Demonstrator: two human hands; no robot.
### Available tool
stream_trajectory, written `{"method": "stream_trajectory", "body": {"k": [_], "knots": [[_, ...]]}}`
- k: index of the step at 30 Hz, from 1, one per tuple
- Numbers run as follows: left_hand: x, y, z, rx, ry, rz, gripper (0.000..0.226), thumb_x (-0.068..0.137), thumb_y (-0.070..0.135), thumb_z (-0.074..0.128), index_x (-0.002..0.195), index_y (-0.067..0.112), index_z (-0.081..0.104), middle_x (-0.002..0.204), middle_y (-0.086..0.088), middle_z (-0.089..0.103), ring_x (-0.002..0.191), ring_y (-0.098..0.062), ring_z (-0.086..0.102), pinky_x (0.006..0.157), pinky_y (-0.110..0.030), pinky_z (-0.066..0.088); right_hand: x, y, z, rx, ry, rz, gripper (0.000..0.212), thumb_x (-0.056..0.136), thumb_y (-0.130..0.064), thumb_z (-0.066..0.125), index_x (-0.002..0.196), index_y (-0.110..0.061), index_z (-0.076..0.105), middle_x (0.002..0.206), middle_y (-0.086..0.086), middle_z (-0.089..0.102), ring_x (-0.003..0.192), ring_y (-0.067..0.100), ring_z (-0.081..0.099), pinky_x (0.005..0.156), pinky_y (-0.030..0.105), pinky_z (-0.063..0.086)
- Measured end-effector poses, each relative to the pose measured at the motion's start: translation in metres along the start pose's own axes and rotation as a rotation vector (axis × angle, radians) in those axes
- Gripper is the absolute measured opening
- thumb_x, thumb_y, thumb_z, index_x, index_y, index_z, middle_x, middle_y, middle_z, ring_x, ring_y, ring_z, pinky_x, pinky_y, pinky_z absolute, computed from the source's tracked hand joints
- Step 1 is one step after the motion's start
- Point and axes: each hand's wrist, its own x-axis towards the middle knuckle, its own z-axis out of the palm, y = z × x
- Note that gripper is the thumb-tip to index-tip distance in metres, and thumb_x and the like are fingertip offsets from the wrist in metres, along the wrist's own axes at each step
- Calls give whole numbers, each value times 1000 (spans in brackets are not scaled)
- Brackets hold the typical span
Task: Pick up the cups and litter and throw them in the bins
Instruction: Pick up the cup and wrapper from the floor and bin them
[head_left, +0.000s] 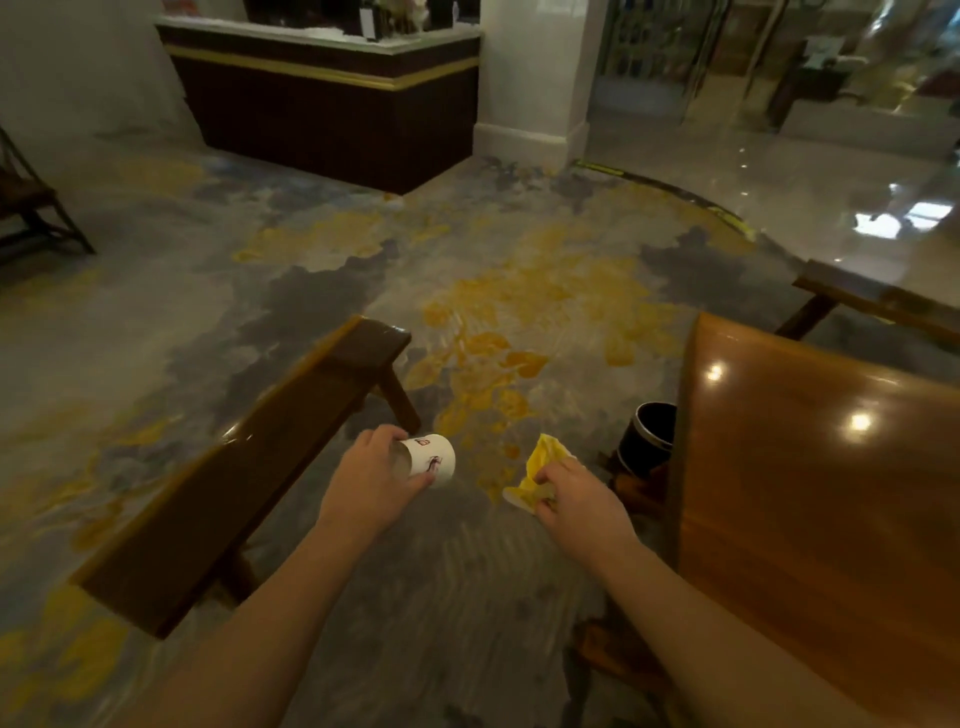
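My left hand (371, 475) grips a white paper cup (434, 460) with a small red print, held on its side above the carpet. My right hand (576, 499) pinches a crumpled yellow wrapper (540, 462) with a white edge. A small black round bin (647, 439) with a metal rim stands on the floor to the right of the wrapper, partly hidden behind the wooden table. Both hands hover between the bench and the table, with the bin a short way beyond my right hand.
A dark wooden bench (249, 467) runs along my left. A glossy wooden table (821, 493) fills the right side. Another bench (878, 301) lies beyond it. A dark counter (332, 104) and a white pillar (530, 83) stand far ahead on the patterned carpet.
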Motion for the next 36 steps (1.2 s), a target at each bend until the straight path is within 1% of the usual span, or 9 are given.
{"method": "stream_trajectory", "body": {"k": [6, 9, 14, 20, 23, 27, 30, 34, 36], "knots": [[131, 3, 51, -54, -124, 99, 65, 72, 57, 78, 124, 25, 54, 118, 1, 56, 101, -18, 58, 75, -29, 45, 99, 26, 2, -17, -2, 156, 32, 87, -24, 60, 119, -19, 60, 125, -1, 55, 115, 20, 55, 90, 37, 50], [206, 5, 72, -120, -199, 141, 63, 71, 56, 79, 121, 26, 55, 118, 2, 56, 95, -14, 55, 73, -28, 43, 153, 38, 4, -60, -18, 244, 34, 89, -25, 58, 122, -21, 58, 127, -2, 53, 117, 19, 53, 94, 38, 49], [321, 19, 87, -174, -287, 217, 66, 69, 52, 83, 122, 24, 57, 121, 1, 58, 104, -17, 58, 79, -31, 46, 223, 46, -4, -43, 40, 435, 33, 90, -28, 60, 123, -24, 59, 129, -5, 53, 116, 18, 56, 92, 37, 52], [442, 60, 108, -171, -387, 357, 64, 69, 51, 83, 121, 21, 59, 120, 0, 62, 103, -20, 60, 76, -31, 47, 290, 59, -13, 0, 112, 643, 34, 90, -30, 61, 123, -27, 58, 127, -7, 55, 113, 15, 56, 87, 33, 51], [480, 84, 126, -196, -427, 400, 62, 68, 54, 83, 117, 25, 60, 115, 3, 63, 96, -16, 61, 72, -31, 49, 315, 74, -14, 26, 137, 712, 32, 90, -30, 60, 122, -28, 59, 125, -6, 56, 111, 15, 57, 88, 33, 52], [528, 117, 164, -182, -481, 451, 62, 66, 57, 82, 115, 26, 60, 112, 5, 63, 94, -15, 60, 70, -32, 50, 354, 112, -11, 31, 130, 782, 34, 90, -33, 61, 124, -29, 58, 127, -9, 56, 111, 13, 58, 89, 31, 53], [565, 143, 198, -166, -496, 482, 62, 63, 57, 82, 113, 27, 61, 109, 6, 66, 95, -16, 60, 72, -35, 54, 389, 152, -11, 59, 156, 827, 33, 90, -33, 61, 123, -30, 58, 124, -9, 57, 108, 13, 59, 86, 30, 53], [623, 182, 243, -112, -506, 528, 62, 62, 58, 82, 111, 24, 64, 105, 2, 68, 98, -23, 60, 76, -43, 54, 446, 216, -10, 151, 213, 838, 28, 89, -27, 61, 117, -27, 59, 121, -2, 58, 104, 16, 58, 81, 27, 46], [655, 203, 264, -70, -511, 542, 62, 62, 58, 81, 111, 24, 65, 105, 1, 68, 99, -24, 58, 79, -43, 53, 475, 248, -14, 165, 209, 850, 28, 89, -27, 61, 118, -25, 60, 121, -1, 59, 103, 18, 59, 79, 27, 45]]}}
